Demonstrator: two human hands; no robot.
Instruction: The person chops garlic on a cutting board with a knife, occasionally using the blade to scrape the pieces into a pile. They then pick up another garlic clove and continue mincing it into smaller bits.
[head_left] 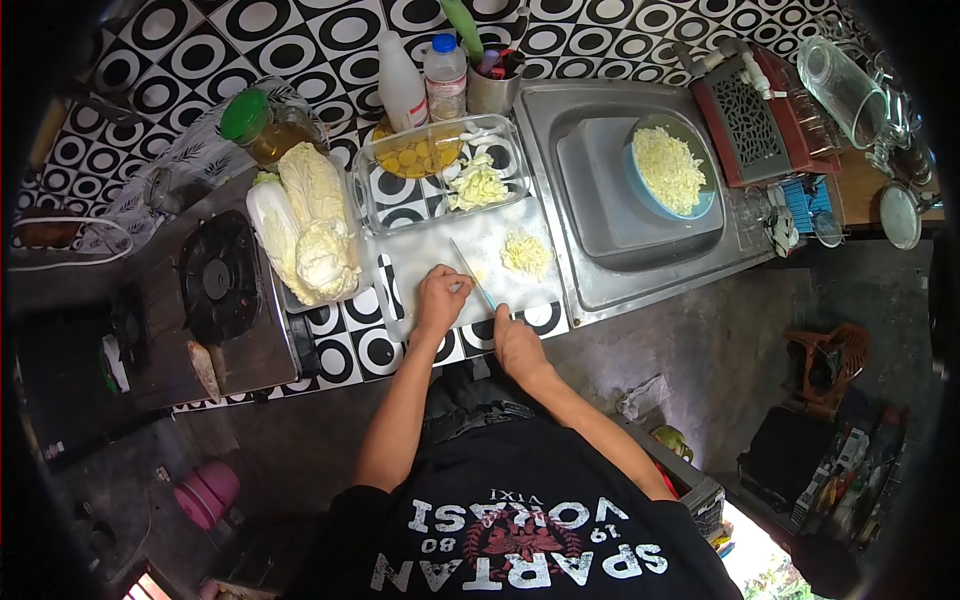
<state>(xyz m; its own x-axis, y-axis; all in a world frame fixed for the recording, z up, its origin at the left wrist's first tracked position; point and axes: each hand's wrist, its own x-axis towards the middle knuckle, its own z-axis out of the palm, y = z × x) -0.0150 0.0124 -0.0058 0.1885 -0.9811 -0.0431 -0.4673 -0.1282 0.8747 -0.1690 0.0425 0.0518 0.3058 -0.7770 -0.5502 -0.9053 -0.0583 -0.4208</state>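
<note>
My left hand rests with curled fingers on a white cutting board, pressing down something small and pale that the fingers mostly hide. My right hand grips a knife at the board's near edge. Its thin blade points away from me and runs just right of my left fingers. A small pile of chopped cabbage lies on the board to the right of the blade.
Napa cabbage halves lie left of the board, beside a gas stove. Behind the board a glass dish holds cabbage pieces. A blue bowl of chopped cabbage sits in the sink. Bottles stand at the back.
</note>
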